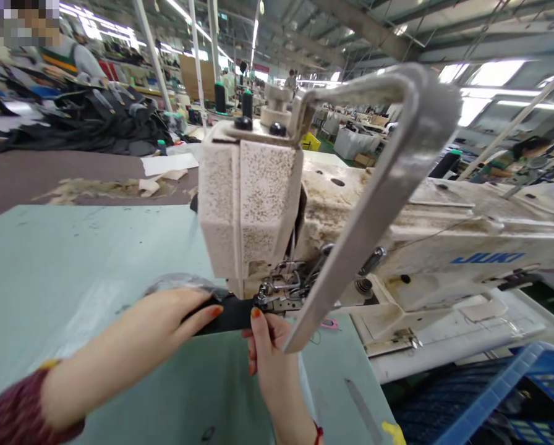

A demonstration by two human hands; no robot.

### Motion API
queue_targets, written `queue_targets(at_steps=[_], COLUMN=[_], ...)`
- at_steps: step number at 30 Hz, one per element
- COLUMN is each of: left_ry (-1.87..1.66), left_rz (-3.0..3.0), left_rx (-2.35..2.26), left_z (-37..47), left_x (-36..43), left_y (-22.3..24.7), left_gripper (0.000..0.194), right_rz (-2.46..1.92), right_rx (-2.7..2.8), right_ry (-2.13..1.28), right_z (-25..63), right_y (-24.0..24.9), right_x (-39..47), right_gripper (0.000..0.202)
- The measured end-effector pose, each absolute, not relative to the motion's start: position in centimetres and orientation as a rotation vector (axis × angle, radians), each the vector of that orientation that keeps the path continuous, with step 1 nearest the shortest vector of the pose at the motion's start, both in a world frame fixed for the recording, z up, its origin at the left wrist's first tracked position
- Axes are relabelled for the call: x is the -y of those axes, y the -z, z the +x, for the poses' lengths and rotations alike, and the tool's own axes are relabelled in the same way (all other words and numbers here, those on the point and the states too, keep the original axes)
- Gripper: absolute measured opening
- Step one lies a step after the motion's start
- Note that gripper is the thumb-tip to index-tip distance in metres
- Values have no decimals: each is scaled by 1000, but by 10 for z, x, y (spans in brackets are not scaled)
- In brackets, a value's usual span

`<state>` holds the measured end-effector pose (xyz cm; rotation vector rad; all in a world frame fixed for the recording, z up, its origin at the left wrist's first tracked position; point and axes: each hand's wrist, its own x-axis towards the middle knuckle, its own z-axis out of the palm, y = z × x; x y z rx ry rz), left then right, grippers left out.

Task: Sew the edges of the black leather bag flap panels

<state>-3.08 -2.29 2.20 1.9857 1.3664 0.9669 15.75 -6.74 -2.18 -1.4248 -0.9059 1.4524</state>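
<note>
Factory table, black strap between left hand, right hand

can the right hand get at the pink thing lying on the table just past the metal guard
Probably yes. The right hand sits at the black strip, close beside the small pink thing. Only the slanted metal guard stands between them, so it would likely have to slip under or around its lower end.

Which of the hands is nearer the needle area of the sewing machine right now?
Right. The right hand pinches the black strip just below the presser foot; the left hand presses the strip further left, away from the needle.
</note>
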Motion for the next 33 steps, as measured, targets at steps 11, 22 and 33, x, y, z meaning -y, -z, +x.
queue_targets(at_steps=[11,22,33], left_ry=[-1102,-887,-930], left_rz=[588,681,584], left_rx=[-971,-1235,-1167], left_z=[45,35,37], left_x=[80,57,63], left_y=[50,23,26], left_gripper=[42,53,47], right_rz=[-1568,-1349,-1333], right_rx=[1288,972,953], right_ry=[-964,-1355,-1468], right_z=[162,173,173], right_y=[27,25,18], right_x=[69,76,77], right_gripper=[69,73,64])
